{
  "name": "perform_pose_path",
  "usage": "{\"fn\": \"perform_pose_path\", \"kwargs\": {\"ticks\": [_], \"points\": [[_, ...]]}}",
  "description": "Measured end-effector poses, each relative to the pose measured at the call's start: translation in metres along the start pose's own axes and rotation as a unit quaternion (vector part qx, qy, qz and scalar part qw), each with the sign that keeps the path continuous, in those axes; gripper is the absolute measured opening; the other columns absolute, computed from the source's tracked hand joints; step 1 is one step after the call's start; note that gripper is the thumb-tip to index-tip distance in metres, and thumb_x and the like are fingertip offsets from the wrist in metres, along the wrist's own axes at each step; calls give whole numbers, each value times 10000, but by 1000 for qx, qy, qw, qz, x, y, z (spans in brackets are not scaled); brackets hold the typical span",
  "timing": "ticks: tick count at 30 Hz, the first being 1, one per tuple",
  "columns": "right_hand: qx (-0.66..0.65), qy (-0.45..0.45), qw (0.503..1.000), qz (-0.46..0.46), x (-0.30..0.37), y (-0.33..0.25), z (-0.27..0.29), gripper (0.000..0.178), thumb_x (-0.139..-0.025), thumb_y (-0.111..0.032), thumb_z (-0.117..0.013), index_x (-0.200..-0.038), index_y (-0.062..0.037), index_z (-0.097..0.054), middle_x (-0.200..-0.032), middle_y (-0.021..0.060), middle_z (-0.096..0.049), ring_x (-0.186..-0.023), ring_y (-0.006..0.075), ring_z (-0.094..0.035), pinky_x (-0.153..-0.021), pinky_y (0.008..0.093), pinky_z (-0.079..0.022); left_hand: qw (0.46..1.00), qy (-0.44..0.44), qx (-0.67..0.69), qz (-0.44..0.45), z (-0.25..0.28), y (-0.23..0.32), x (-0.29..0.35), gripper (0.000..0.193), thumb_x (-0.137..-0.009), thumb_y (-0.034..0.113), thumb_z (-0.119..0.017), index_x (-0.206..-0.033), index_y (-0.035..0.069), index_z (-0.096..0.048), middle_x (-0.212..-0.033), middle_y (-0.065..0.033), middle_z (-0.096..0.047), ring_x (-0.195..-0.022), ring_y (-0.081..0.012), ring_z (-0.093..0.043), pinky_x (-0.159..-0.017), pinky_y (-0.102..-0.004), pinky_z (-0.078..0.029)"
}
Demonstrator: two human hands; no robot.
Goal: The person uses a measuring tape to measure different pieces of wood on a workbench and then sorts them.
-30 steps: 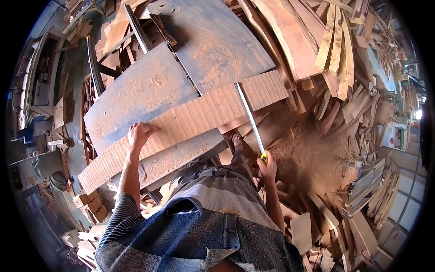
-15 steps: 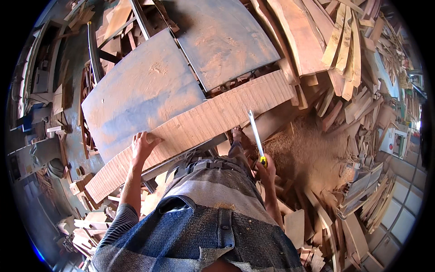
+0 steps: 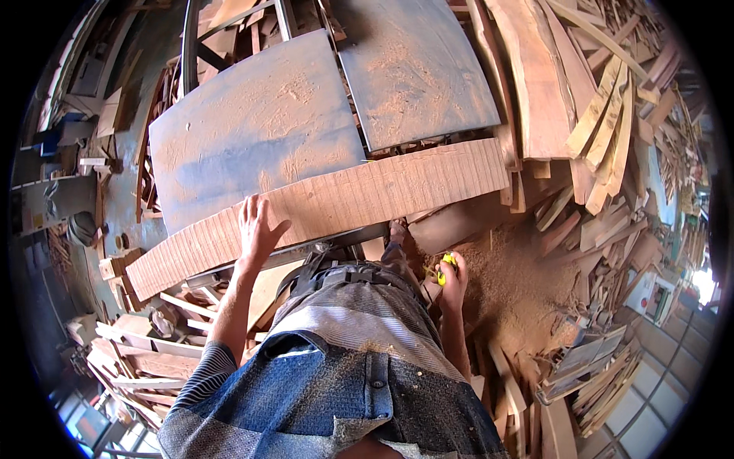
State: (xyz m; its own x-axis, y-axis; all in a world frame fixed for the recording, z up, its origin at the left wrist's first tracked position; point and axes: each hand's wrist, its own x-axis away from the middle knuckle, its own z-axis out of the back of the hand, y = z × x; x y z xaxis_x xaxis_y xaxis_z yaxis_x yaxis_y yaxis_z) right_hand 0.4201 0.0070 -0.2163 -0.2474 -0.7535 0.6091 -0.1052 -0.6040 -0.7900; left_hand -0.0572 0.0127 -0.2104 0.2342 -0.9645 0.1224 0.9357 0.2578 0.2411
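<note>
A long sawn plank (image 3: 367, 191) with ridged saw marks lies across the near edge of a dusty metal machine table (image 3: 252, 130). My left hand (image 3: 258, 233) is open on the left part of the plank, its fingers laid over the surface and the thumb stretched out to the right. Right of my legs, my right hand (image 3: 453, 287) is closed around a yellow and black tape measure (image 3: 446, 269). No drawn-out blade shows from the tape, which is held apart from the plank.
Another metal table plate (image 3: 420, 69) adjoins at the far side. Thick boards (image 3: 527, 69) and pale strips (image 3: 604, 130) lie at the far right. A sawdust heap (image 3: 512, 283) spreads beside my right hand. Offcuts (image 3: 145, 352) are piled at lower left.
The tape measure's blade, drawn out toward the plank before, no longer shows. My left hand has gone from gripping the plank's edge to lying with fingers spread on it. The view has shifted.
</note>
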Motion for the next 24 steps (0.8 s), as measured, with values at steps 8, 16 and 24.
{"fn": "perform_pose_path", "kwargs": {"ticks": [8,16,24], "points": [[103,-268,954,86,11,-114,-121,459,-951,-191,-619,-1366,-23,-517,-1194,123,-613,-974,180,-634,-789,312,-568,709,-298,635,70,6,155,-4,754,-963,395,-695,-1519,10,-360,-1470,-173,-498,-1329,-267,-513,-1105,-381,-429],[347,-383,825,227,15,-133,-171,450,-980,-349,-633,-1213,30,-567,-1103,209,-658,-990,321,-646,-869,406,-502,529,-308,784,104,-13,172,-21,493,-1060,512,-459,-1265,74,-552,-1162,-57,-588,-1101,-163,-554,-956,-344,-484],[223,-378,891,112,-15,-89,-151,237,-918,-190,-673,-1062,-5,-712,-937,136,-746,-902,205,-722,-797,335,-551,643,-439,624,67,-6,162,-17,787,-1010,675,-394,-1351,-15,-557,-1193,-117,-638,-1096,-197,-590,-930,-325,-490]]}}
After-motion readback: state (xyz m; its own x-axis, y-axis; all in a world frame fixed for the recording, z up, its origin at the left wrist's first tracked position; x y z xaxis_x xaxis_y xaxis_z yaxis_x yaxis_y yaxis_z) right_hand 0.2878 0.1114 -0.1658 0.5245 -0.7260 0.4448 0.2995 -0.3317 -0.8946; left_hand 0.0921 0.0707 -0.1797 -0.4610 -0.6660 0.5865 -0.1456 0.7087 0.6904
